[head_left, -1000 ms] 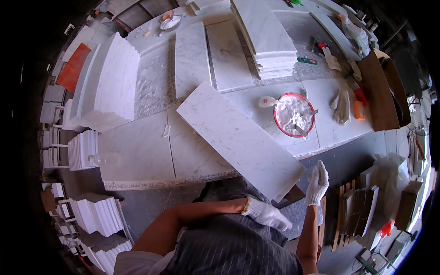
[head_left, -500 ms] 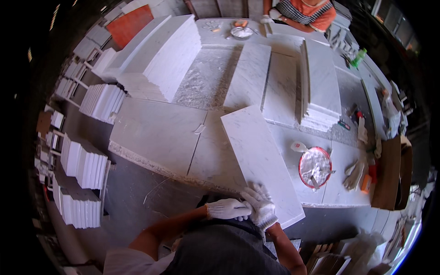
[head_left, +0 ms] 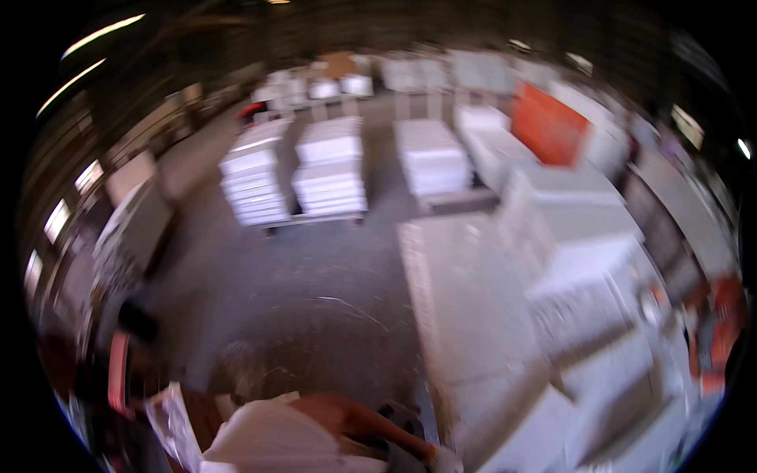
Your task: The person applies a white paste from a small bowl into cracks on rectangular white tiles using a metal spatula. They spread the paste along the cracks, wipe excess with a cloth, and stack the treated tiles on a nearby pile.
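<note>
At the lower edge, my left arm reaches to the right, and my left hand [head_left: 446,460] in a white glove is partly cut off by the frame. Its fingers are smeared by motion, so whether it holds anything cannot be made out. Nearest to it is a pale marble slab [head_left: 524,433] lying at an angle on the stone-topped work table [head_left: 473,307]. My right hand is out of the picture.
A tall stack of white slabs [head_left: 583,201] stands on the table's far part. Beyond the table are several slab stacks [head_left: 331,165] on low stands and an orange board [head_left: 548,124]. A blurred person in orange [head_left: 721,323] is at right.
The view has swung left toward the workshop floor and is blurred. The table has shifted to the right of the picture. My right hand has left the view; my left hand is now at the lower edge.
</note>
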Tool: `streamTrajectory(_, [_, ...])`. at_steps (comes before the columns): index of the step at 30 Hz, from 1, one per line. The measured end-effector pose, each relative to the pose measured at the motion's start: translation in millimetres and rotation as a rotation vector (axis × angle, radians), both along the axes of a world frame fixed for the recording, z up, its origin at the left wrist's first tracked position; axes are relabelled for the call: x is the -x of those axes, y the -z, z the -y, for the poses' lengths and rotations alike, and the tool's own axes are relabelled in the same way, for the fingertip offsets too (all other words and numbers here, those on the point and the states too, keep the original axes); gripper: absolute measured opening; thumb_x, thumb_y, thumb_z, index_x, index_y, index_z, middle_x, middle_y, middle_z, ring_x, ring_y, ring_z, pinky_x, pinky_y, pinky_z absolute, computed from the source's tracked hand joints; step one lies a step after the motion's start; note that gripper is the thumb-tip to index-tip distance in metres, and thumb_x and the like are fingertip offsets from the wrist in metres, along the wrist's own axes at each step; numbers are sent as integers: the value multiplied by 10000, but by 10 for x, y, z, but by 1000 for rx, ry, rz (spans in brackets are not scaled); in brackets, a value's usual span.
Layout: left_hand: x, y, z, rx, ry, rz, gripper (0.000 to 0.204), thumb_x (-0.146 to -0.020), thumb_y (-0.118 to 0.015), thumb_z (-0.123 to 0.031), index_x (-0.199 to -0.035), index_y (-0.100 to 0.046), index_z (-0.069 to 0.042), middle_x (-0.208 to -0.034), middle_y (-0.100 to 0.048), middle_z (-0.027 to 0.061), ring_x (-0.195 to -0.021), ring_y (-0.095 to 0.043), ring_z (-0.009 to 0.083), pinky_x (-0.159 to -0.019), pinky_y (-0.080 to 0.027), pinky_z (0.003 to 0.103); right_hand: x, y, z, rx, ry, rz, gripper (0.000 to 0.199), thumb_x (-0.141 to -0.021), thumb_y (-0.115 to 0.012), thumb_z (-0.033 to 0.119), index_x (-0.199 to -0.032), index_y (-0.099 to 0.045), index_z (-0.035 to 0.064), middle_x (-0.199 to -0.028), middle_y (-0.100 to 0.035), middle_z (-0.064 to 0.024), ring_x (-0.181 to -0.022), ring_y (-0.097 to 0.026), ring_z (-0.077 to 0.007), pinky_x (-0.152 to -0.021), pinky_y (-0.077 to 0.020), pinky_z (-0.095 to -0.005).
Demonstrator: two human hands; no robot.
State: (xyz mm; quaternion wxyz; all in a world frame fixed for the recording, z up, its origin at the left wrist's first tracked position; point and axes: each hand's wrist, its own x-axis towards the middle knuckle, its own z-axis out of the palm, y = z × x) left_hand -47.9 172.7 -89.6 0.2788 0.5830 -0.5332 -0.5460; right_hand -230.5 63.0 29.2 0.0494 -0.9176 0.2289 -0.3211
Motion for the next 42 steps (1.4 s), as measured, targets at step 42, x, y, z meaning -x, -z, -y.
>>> streamTrajectory(42, [-124,-122,-224,172,-290,148,125,-869,-553,-189,-900,-623,-90,-749,-601,161,-711,-611,344,-609,-469,475,-1215,55,-110,-34,-621,-12,285,-845,-629,94,-1118,-671,25,-1158,-639,-200,-1095,-589,-419,-958,-460,-514])
